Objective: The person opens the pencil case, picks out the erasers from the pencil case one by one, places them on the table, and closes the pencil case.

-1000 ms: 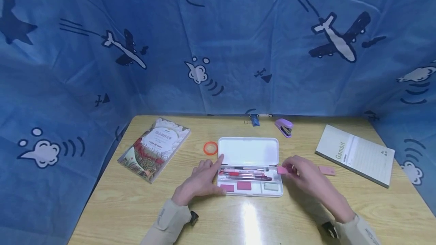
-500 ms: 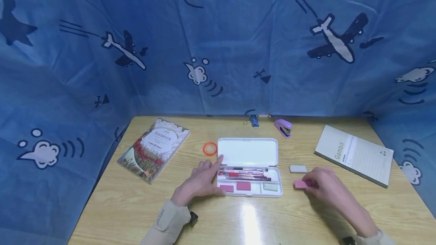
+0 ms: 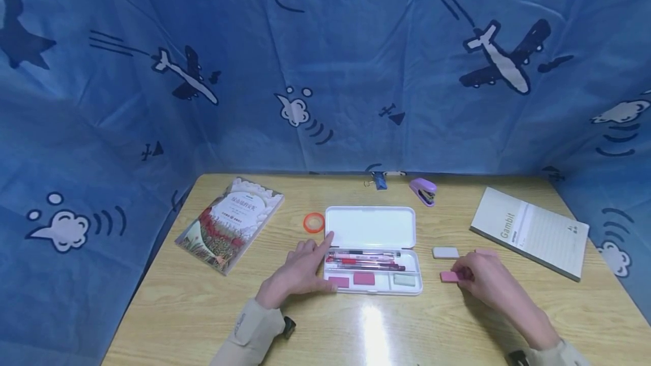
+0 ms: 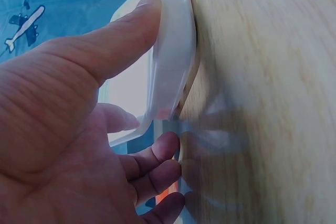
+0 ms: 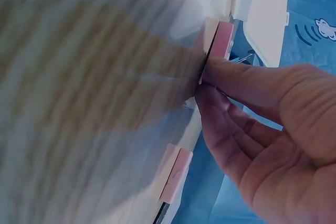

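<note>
A person's right hand (image 3: 483, 277) pinches a pink eraser (image 3: 448, 277) between thumb and fingers on the wooden table (image 3: 203, 309), its long axis running left to right and its free end pointing toward the white pencil case (image 3: 369, 226). The left hand (image 3: 297, 273), loosely spread, touches the left side of the case, which lies lengthwise left to right, lid raised on the far side. Just beyond the pinched eraser, a white eraser (image 3: 445, 252) lies nearly parallel.

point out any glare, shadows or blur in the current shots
Head view: white glare streak on the table in front of the pencil case, soft shadow under the right hand; left wrist view: the lid looks washed out, fingers of the left hand reflect in the table; right wrist view: the held pink eraser mirrors in the table, whose wood grain looks blurred.
</note>
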### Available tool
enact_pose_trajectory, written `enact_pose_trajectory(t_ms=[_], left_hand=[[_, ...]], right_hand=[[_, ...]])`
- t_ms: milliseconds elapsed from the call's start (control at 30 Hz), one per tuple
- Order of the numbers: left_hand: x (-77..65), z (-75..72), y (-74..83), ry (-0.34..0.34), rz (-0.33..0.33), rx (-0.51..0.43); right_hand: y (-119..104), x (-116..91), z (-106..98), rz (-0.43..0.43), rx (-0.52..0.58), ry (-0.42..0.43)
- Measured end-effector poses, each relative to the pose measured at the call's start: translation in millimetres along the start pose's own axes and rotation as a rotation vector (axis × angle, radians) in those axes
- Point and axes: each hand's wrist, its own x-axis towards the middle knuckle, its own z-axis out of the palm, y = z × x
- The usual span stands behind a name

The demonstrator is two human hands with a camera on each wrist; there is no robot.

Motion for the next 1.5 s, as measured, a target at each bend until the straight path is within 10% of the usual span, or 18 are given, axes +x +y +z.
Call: enact_pose_trajectory(t_ms=[567,800,1500], left_hand=[[-2.9,0.0,-1.9,-0.003,-0.006,-0.007],[-3.8,-0.1,-2.9,0.003,-0.015,-0.016],[-1.2,-1.3,-1.2,0.004,0.002,0.007]], right_hand=[[-14,6,-6,0.040,-0.041,-0.054],[-56,30,-2,-0.059,0.012,0.049],[-165,71,50,-0.254,0.176,-0.128]])
